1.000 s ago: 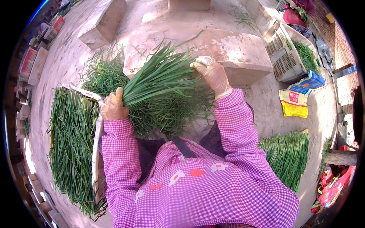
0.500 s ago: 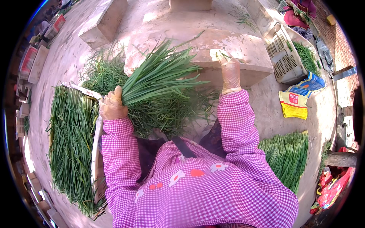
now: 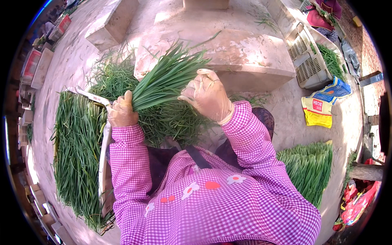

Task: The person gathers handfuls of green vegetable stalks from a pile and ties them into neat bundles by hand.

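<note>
Bunch of long green leaves (image 3: 165, 79) at eleven o'clock from the middle of the view, gathered at its lower-left end and fanned out toward two o'clock. Clasped at that gathered end by the left hand (image 3: 122, 110), with fingers wrapped firmly round. Close to the free side of the bunch, just past twelve o'clock, the gloved right hand (image 3: 206, 96), with fingers curled inward; impossible to make out whether pinching a leaf or holding nothing. Under the bunch, a loose heap of leaves (image 3: 171, 128). At half past eight, a pale-rimmed crate (image 3: 93, 97) packed with leaves; at four o'clock, an even stack of leaves (image 3: 308, 169).

By the look of it, fine finger work along the loose side of the bunch. For doing that well: hold the gathered end firmly enough to stop slipping, without crushing the stems. Fan the tips a little wider to show any stray or damaged blades. Reach in along the leaves, not across them. Pinch only a few at a time, then draw outward toward two o'clock, in line with the blades, to avoid snapping good ones.
</note>
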`<state>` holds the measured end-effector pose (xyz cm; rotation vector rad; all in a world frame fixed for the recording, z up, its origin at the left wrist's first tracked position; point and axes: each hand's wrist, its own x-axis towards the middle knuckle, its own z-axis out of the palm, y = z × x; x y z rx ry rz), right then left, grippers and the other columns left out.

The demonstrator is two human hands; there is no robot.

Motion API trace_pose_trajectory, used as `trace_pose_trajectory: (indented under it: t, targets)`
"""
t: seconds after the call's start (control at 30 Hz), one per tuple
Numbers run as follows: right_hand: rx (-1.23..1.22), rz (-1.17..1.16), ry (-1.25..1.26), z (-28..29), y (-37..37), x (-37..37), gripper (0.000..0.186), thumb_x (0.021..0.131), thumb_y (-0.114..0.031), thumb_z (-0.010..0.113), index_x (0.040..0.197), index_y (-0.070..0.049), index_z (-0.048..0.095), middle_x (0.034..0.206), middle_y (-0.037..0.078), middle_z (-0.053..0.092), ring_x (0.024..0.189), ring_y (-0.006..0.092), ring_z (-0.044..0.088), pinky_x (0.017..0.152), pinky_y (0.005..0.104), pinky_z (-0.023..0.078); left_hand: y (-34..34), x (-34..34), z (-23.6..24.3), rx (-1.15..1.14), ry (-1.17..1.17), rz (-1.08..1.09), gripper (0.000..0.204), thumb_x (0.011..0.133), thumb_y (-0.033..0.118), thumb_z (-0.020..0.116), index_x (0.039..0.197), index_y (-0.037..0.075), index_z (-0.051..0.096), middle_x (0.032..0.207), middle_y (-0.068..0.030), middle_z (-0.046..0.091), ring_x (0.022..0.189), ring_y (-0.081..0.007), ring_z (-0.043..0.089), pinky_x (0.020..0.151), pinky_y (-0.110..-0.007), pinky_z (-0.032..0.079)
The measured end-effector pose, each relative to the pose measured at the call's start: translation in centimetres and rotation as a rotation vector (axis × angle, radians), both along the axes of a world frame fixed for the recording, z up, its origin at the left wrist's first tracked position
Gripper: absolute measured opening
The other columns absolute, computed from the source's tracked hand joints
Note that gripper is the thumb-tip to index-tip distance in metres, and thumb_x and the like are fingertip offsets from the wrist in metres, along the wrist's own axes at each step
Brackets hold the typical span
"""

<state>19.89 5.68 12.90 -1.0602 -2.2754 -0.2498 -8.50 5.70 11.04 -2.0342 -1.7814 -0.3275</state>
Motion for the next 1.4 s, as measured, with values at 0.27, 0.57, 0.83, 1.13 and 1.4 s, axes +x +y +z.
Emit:
trace_pose_trajectory:
  t: [0.27,0.57,0.83,1.13,1.4]
  targets:
    - [-0.446,-0.039,1.126,2.0,1.4,5.2,0.013,0.089,-0.005,0.062,0.099,0.000,0.069,0.091,0.007,0.069,0.083,0.0142,0.063,0.075,0.0243,0.050,0.0,0.0,0.2,-0.019,0.009,0.053,0.041,0.070,0.011,0.072,0.107,0.016,0.055,0.082,-0.0063,0.059,0.078,-0.0283,0.062,0.070,-0.043,0.048]
    - [-0.497,-0.195,0.442,-0.8,2.2,6.2,0.032,0.090,-0.035,0.058,0.101,-0.008,0.069,0.094,0.015,0.068,0.087,0.0324,0.064,0.076,0.0383,0.049,-0.1,0.0,0.6,-0.077,-0.012,0.068,0.052,0.066,0.012,0.074,0.114,0.016,0.054,0.088,-0.0065,0.059,0.084,-0.0288,0.061,0.076,-0.043,0.049]
    - [-0.635,-0.260,0.857,-0.3,2.0,3.9,0.021,0.091,-0.022,0.063,0.094,-0.002,0.069,0.078,0.008,0.068,0.065,0.0166,0.063,0.061,0.0293,0.050,-0.1,-0.2,0.4,-0.052,-0.022,0.028,0.053,0.065,0.011,0.074,0.114,0.016,0.055,0.087,-0.0071,0.059,0.083,-0.0296,0.061,0.075,-0.043,0.048]
    - [-0.801,-0.125,0.722,-0.6,2.1,6.4,0.031,0.092,-0.034,0.058,0.102,-0.008,0.071,0.082,0.007,0.070,0.074,0.0163,0.064,0.073,0.0281,0.050,0.1,-1.0,-0.6,-0.013,-0.039,0.021,0.060,0.063,0.012,0.077,0.118,0.016,0.055,0.089,-0.0086,0.059,0.082,-0.0320,0.060,0.072,-0.044,0.048]
    - [-0.628,-0.094,0.483,-1.4,1.1,2.3,0.028,0.089,-0.034,0.061,0.095,-0.009,0.071,0.084,0.013,0.068,0.079,0.0327,0.064,0.072,0.0374,0.051,0.0,-0.8,-0.3,-0.043,-0.055,0.051,0.059,0.063,0.013,0.077,0.118,0.019,0.054,0.092,-0.0071,0.059,0.086,-0.0320,0.060,0.074,-0.044,0.048]
